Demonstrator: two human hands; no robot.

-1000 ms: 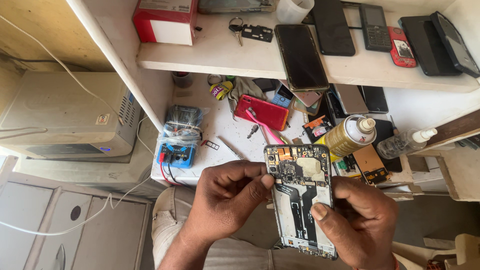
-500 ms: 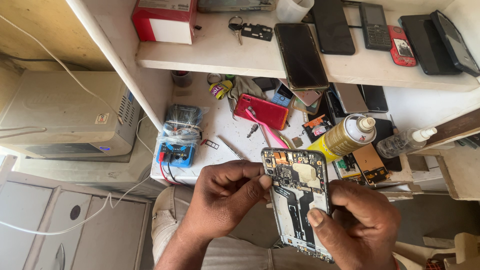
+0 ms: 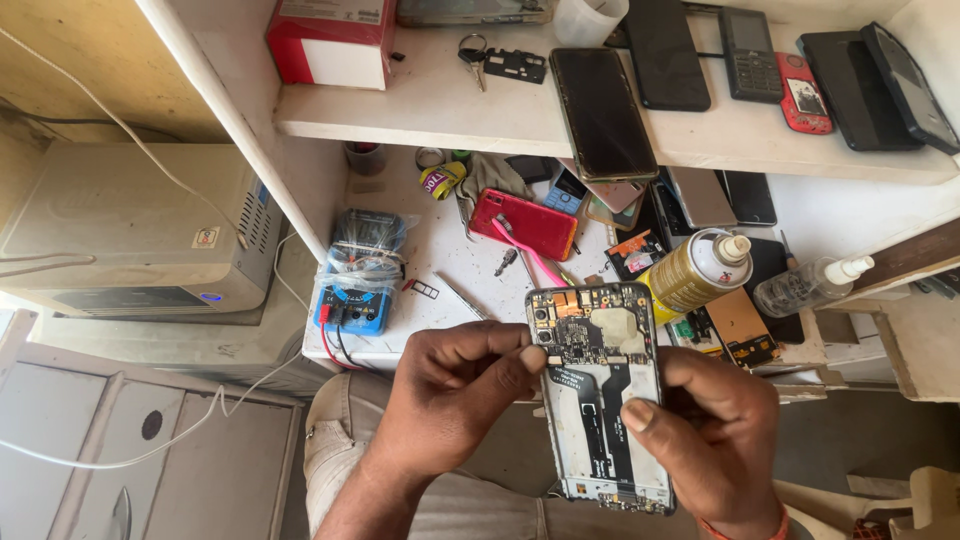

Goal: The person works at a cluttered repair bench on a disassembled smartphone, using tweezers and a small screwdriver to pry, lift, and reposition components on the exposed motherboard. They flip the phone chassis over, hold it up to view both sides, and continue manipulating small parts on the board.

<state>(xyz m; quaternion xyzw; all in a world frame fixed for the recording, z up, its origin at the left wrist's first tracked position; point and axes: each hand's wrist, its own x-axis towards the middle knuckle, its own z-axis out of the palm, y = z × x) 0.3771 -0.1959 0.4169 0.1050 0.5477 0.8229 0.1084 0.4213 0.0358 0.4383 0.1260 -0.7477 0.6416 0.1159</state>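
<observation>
Ahead of my grip the counter (image 3: 440, 250) is crowded by the spray can (image 3: 697, 272), red phone (image 3: 523, 222) and multimeter (image 3: 356, 285), leaving bare room only between them.

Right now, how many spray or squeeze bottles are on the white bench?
2. A yellow spray can lies tilted right of the opened phone held by both hands; a clear squeeze bottle lies further right. Clutter may hide others.

A phone repair workshop: phones crowd the shelf (image 3: 480, 125) (one opened phone (image 3: 600, 395) in hand).
</observation>
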